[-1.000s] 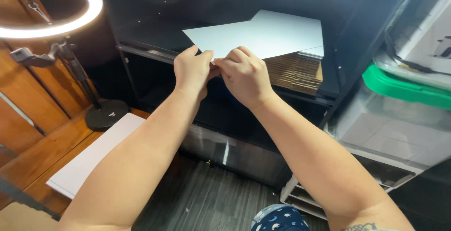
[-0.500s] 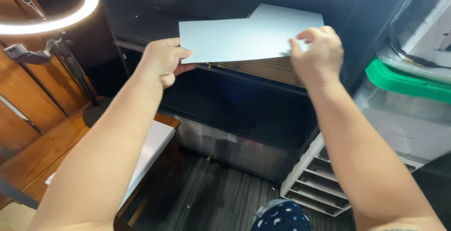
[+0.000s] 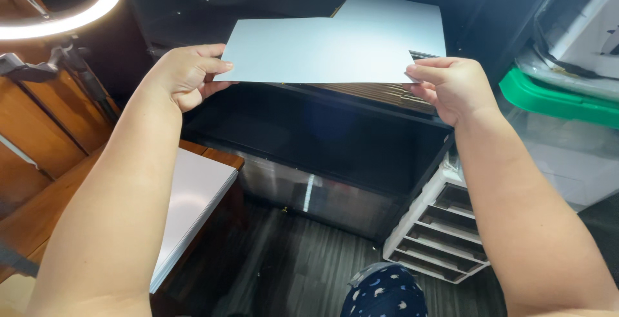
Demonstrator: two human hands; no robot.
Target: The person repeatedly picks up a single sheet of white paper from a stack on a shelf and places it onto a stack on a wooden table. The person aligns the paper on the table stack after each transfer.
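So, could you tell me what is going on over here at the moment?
A person is holding a pale blue rectangular sheet of card flat between both hands, the left hand pinching its left edge and the right hand its right corner. The sheet hangs above a dark black cabinet, in front of a second pale sheet lying behind it. A lit ring light stands to the left, above a white board on a wooden table.

A pale blue-grey sheet of paper (image 3: 316, 49) is being held flat and nearly level by its two near corners, long edge toward the camera. It is overlapping a second, similar sheet (image 3: 396, 20) lying just behind it on the dark cabinet top.
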